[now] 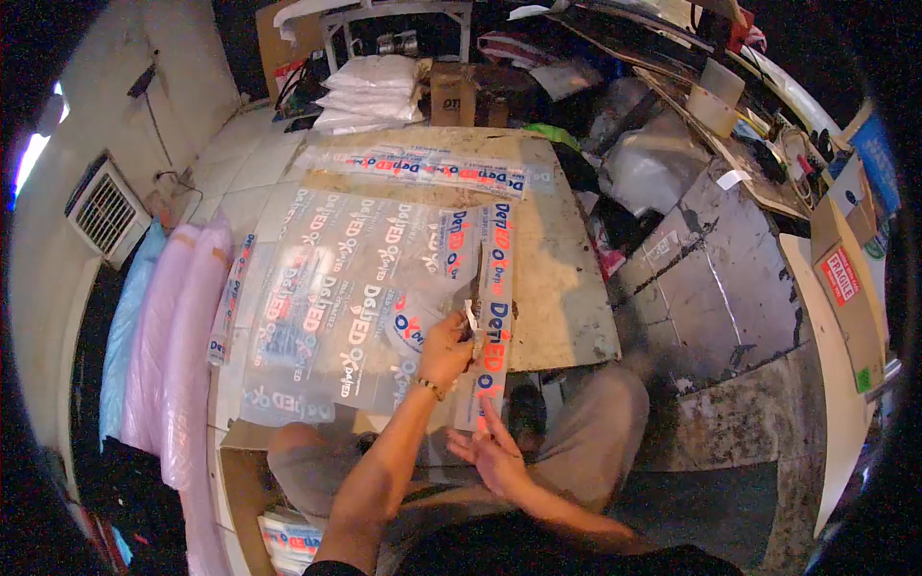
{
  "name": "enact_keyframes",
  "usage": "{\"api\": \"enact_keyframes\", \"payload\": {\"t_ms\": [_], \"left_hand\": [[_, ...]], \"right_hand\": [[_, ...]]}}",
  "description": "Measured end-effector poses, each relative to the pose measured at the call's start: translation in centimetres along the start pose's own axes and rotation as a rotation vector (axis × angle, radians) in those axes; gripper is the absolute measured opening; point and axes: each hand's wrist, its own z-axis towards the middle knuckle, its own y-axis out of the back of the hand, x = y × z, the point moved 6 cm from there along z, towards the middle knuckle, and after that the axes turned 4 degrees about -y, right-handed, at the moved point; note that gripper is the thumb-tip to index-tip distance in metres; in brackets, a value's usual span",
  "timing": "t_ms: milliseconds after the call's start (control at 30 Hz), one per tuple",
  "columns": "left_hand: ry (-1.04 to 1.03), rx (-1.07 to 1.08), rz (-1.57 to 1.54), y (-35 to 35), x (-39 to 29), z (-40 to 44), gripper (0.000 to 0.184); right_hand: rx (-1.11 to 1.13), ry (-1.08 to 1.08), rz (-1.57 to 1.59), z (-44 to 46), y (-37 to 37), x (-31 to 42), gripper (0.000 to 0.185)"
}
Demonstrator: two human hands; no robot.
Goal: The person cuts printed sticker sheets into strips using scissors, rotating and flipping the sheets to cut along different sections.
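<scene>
A clear plastic sheet (331, 298) printed with white, red and blue lettering lies over a low wooden board. Along its right side runs a narrow printed plastic strip (496, 317). My left hand (448, 355) is closed at the sheet's right edge, beside the strip. A small pale and dark thing (471, 315) shows at its fingertips, too unclear to name. Below it, my right hand (492, 459) has its fingers stretched out, with fingertips at the strip's lower end. Part of the sheet near my left hand is lifted or creased.
Another printed strip (432, 171) lies across the far part of the wooden board (567, 288). Stacked white packs (370, 91) stand beyond it. Pink plastic rolls (187, 346) lean at left. A cardboard box (245, 480) sits by my knee; a tape roll (715, 96) is at right.
</scene>
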Motion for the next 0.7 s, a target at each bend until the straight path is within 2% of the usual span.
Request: {"api": "enact_keyframes", "payload": {"t_ms": [100,200,233,267,300,333,367,400,467,533,633,700], "left_hand": [[-0.03,-0.012,0.046,0.4,1.6,0.3,0.039],[-0.041,0.002,0.19,0.7,0.1,-0.3,0.04],[-0.059,0.003,0.215,1.1,1.3,0.2,0.039],[-0.08,0.004,0.241,1.3,1.8,0.6,0.039],[-0.055,-0.001,0.224,1.4,1.6,0.6,0.038],[-0.03,-0.006,0.207,1.4,1.0,0.4,0.038],[-0.007,-0.011,0.19,1.3,0.3,0.1,0.037],[-0.023,-0.034,0.32,1.4,-0.6,-0.1,0.038],[-0.006,0.029,0.15,1.9,1.9,0.6,0.039],[-0.007,0.045,0.057,2.0,2.2,0.7,0.042],[0.02,0.045,0.055,2.1,1.3,0.3,0.051],[0.075,0.039,0.071,2.2,1.9,0.4,0.056]], "right_hand": [[0.19,-0.474,-0.355,-1.0,1.4,1.1,0.054],[0.632,-0.638,-1.118,-0.8,0.4,7.7,0.049],[0.669,-0.459,-1.549,0.8,-1.8,11.5,0.048],[0.613,-0.105,-1.617,2.8,-1.6,13.7,0.048],[0.555,-0.08,-1.657,5.2,-2.3,16.3,0.048],[0.438,0.102,-1.603,8.1,-2.1,18.5,0.048],[0.349,0.048,-1.533,12.4,-1.2,20.3,0.047],[0.214,0.203,-1.637,15.4,-1.4,22.8,0.047],[0.247,0.407,-1.665,19.4,-5.5,26.4,0.048],[0.119,0.61,-1.767,27.8,-2.2,27.8,0.052],[-0.097,0.58,-1.933,35.7,0.0,28.4,0.069],[0.052,0.49,-1.772,38.9,0.5,28.6,0.069]]}}
